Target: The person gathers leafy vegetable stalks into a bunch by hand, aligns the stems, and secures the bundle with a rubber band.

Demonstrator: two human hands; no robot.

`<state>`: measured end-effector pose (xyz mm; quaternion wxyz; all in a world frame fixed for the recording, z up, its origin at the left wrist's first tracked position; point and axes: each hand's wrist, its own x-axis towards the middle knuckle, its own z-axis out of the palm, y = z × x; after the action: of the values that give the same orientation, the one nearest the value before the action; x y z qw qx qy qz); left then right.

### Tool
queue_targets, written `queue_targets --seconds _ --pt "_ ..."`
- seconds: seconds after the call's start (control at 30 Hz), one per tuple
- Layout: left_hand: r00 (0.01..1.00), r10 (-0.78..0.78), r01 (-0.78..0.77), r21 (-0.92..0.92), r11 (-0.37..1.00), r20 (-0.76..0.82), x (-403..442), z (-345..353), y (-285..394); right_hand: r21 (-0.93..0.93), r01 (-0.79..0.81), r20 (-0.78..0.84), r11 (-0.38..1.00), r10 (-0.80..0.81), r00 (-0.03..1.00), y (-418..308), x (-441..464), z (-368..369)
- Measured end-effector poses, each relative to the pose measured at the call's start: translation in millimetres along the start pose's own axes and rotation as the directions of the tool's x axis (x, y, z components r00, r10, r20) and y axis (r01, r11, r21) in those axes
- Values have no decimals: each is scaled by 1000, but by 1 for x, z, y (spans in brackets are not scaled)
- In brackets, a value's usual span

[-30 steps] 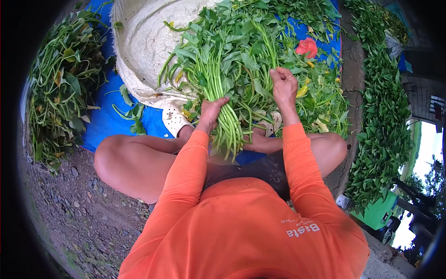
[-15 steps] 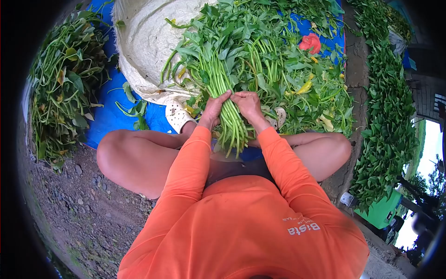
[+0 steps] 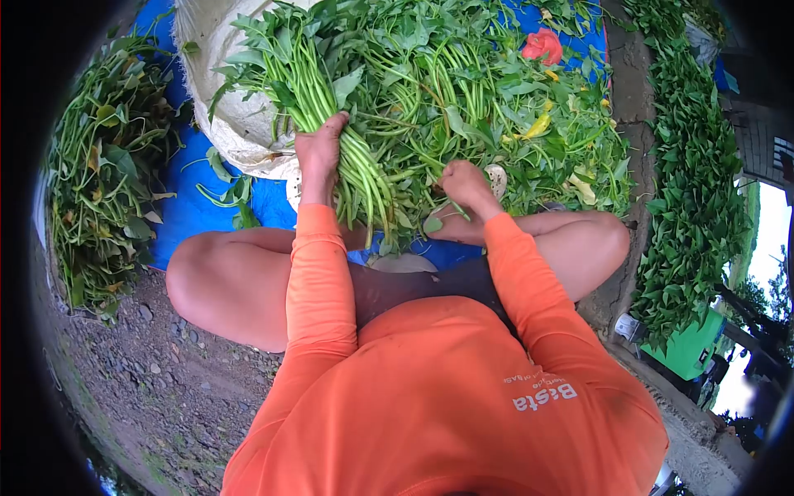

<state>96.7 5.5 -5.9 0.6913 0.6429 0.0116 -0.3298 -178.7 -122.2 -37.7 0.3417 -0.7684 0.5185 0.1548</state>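
Note:
A thick bundle of long green stems (image 3: 351, 157) with leafy tops is gripped by my left hand (image 3: 320, 150), its leaves over the edge of the white sack (image 3: 240, 136). My right hand (image 3: 467, 183) is closed at the near edge of the loose greens (image 3: 447, 78), with a thin green stem at its fingers. Between my hands lie more stems and leaves. Yellowed leaves (image 3: 538, 126) are mixed into the greens on the right.
A second leafy pile (image 3: 103, 174) stands at the left on the blue tarp (image 3: 269, 202). Red plastic (image 3: 542, 46) lies among the leaves. My crossed legs are close below my hands. Another long row of greens (image 3: 686, 190) runs along the right, beyond a concrete edge.
My left hand has carried the bundle left and away from my body. My right hand has parted from the bundle and moved right, down to the loose greens.

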Motion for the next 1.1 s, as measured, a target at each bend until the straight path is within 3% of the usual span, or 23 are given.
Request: queue_targets --seconds 0.03,0.1,0.17,0.2,0.23,0.33,0.37,0.4,0.43,0.5,0.6,0.7,0.83,0.93,0.97,1.07,1.1 --pt "1000 9 -9 -11 1000 -22 4 -4 1 -11 41 3 999 -41 999 -10 -8 -24" --pt "997 68 -70 -31 997 -34 10 -11 9 129 97 -151 987 -77 985 -25 -38 -95" --pt "996 69 -69 1 998 -64 14 -17 14 125 54 -329 991 -10 944 7 -34 -159" --pt "994 68 -65 35 997 -85 9 -17 24 -39 -57 -491 998 31 871 27 -28 -191" --pt "992 68 -63 50 997 -104 8 -18 29 -308 -265 -720 914 -42 693 46 -23 -206" --pt "993 71 -69 24 997 -97 8 -15 39 -186 -45 -812 982 -128 569 33 3 -199" --pt "992 83 -79 43 996 -93 14 -15 35 29 158 -687 987 -95 720 11 17 -179" --pt "993 71 -68 39 997 -91 13 -15 32 123 335 -536 934 -222 815 -14 25 -156" --pt "994 64 -61 33 998 -91 12 -12 31 94 411 -441 907 -332 833 -31 41 -131" --pt "997 46 -44 30 999 -68 9 -9 34 -80 471 -469 879 -450 760 -54 80 -86" --pt "999 37 -36 43 998 -18 -5 -9 40 -138 429 -473 893 -440 763 -70 123 -48" --pt "999 42 -42 36 998 -17 -8 -11 44 -103 393 -370 914 -402 838 -80 129 -48" --pt "1000 -1 1 -12 1000 -17 3 -17 40 -207 510 -374 835 -549 747 -82 131 -73" --pt "997 -60 58 -41 997 -48 3 -14 45 145 400 -363 905 -328 872 -81 137 -87" --pt "996 -72 69 -60 996 -48 5 -14 43 373 466 -343 802 -347 873 -56 174 -72" --pt "996 -75 70 -94 993 -55 12 -12 36 70 501 -382 863 -441 812 -77 143 -69" --pt "995 -82 76 -111 991 -51 11 -9 37 95 484 -389 870 -415 823 -91 132 -65"
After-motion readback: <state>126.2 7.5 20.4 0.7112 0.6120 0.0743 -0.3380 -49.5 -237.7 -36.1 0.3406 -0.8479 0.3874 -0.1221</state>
